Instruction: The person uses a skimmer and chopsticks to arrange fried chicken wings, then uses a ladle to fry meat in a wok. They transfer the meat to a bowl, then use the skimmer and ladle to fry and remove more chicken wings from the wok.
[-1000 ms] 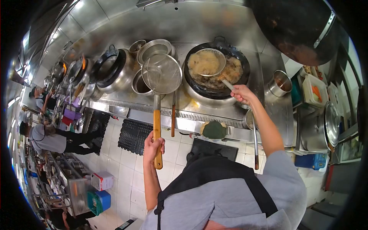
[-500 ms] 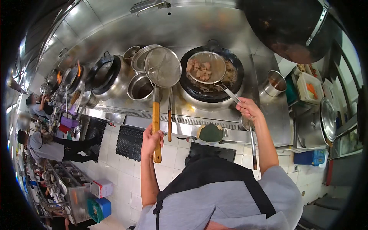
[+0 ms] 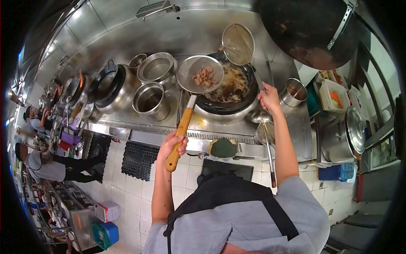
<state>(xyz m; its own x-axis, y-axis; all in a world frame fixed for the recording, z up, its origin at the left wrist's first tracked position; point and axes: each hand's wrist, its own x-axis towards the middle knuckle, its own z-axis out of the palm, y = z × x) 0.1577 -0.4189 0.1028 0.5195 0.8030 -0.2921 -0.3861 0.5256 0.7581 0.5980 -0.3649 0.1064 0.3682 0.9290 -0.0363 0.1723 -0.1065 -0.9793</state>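
My left hand [image 3: 172, 146] is wrapped round the wooden handle of a strainer [image 3: 186, 70], which holds pieces of browned food [image 3: 204, 77] over the left rim of the wok. The fingers of my right hand [image 3: 270, 98] close on the metal handle of a second strainer [image 3: 238, 44]. That one is raised and tilted above the back of the wok, with no pieces of food visible in it. Bubbling brown oil [image 3: 230, 86] fills the black wok [image 3: 220, 108]. A ladle [image 3: 260, 116] rests at the wok's right front.
Metal pots [image 3: 149, 101] stand left of the wok, with further woks [image 3: 111, 84] beyond. A metal container [image 3: 294, 92] sits at the right, near a tub of carrots [image 3: 338, 96] and a big lidded pot [image 3: 338, 133]. Other people [image 3: 44, 163] stand far left.
The food pieces have passed from the right strainer into the left one. The right strainer has risen and tilted; the left one has shifted right, beside the wok's opening.
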